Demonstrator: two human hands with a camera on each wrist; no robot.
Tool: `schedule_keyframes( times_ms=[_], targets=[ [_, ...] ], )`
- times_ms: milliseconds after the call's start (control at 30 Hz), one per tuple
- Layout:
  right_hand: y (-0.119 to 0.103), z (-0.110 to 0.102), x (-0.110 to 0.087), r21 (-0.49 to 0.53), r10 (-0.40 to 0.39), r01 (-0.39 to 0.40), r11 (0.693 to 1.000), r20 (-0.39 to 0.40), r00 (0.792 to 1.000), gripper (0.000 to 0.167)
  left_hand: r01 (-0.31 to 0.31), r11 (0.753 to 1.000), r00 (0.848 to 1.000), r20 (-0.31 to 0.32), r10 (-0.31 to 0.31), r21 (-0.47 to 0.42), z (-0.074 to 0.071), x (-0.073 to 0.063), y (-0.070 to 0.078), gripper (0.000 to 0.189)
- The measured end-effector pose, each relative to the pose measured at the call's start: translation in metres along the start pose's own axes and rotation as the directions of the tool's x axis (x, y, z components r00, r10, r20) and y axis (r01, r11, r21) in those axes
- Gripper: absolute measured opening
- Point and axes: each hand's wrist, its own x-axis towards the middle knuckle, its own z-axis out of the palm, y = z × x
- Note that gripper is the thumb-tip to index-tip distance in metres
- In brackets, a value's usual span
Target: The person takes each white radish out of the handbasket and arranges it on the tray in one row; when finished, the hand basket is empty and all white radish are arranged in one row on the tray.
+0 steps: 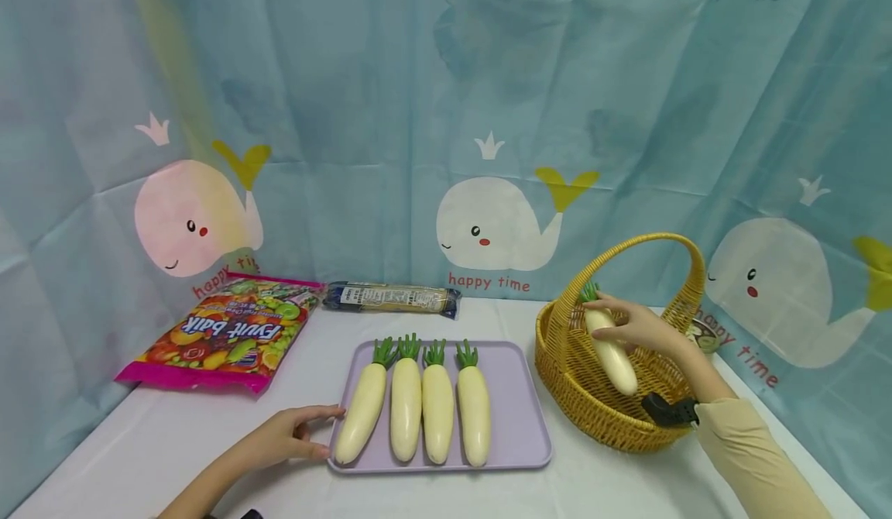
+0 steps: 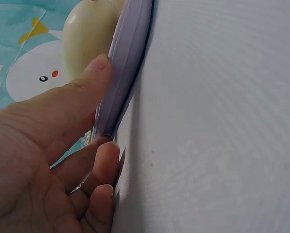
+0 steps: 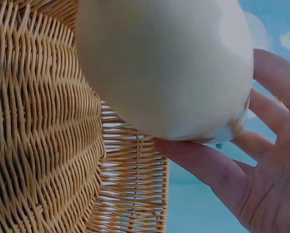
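Note:
My right hand (image 1: 641, 327) grips a white radish (image 1: 613, 360) with a green leafy top, tilted inside the yellow wicker basket (image 1: 592, 418). Up close in the right wrist view, the radish (image 3: 169, 63) fills much of the picture, thumb and fingers spread round it beside the woven wall. On the left, my left hand (image 1: 282, 438) touches the outer left edge of a lilac tray (image 1: 519, 418). Its thumb rests against the tray's rim (image 2: 125, 58) in the left wrist view, the other fingers loosely bent along the edge. Several white radishes (image 1: 421, 410) lie side by side on the tray.
Behind and left of the tray lies a colourful fruit candy bag (image 1: 230, 333). A long clear-wrapped packet (image 1: 390, 298) lies along the back by the whale-printed curtain (image 1: 390, 217). Behind the basket a round patterned object (image 1: 705, 336) is partly hidden. The basket's handle (image 1: 648, 238) arches upward.

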Motion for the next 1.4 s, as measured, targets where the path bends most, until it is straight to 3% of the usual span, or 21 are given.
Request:
schedule_keyframes(
  times_ms=[533,733,1067,1267,1400],
  targets=[
    [-0.025,0.016,-0.015,0.044,-0.068,0.069,0.997,-0.017,0.998,0.058,-0.015,1.000,1.000,0.008,0.015,-0.004,0.002,-0.003,-0.004,0.057],
    [-0.034,0.019,-0.032,0.081,-0.131,0.135,0.988,-0.052,0.990,0.055,0.011,1.000,1.000,0.006,-0.011,0.005,0.000,-0.001,-0.001,0.058],
    [-0.043,0.020,-0.057,0.050,-0.179,0.184,0.982,-0.095,0.979,0.052,-0.006,1.000,1.000,-0.004,0.006,0.016,-0.001,0.000,0.000,0.058],
    [-0.045,0.021,-0.074,-0.078,-0.331,0.324,0.943,-0.093,0.939,0.047,-0.003,1.000,1.000,0.000,0.003,0.013,-0.001,0.001,0.000,0.059],
    [-0.050,0.024,-0.088,-0.031,-0.422,0.421,0.907,-0.050,0.905,0.047,0.002,1.000,1.000,0.008,-0.002,0.008,-0.001,0.001,0.000,0.059]
  ],
)
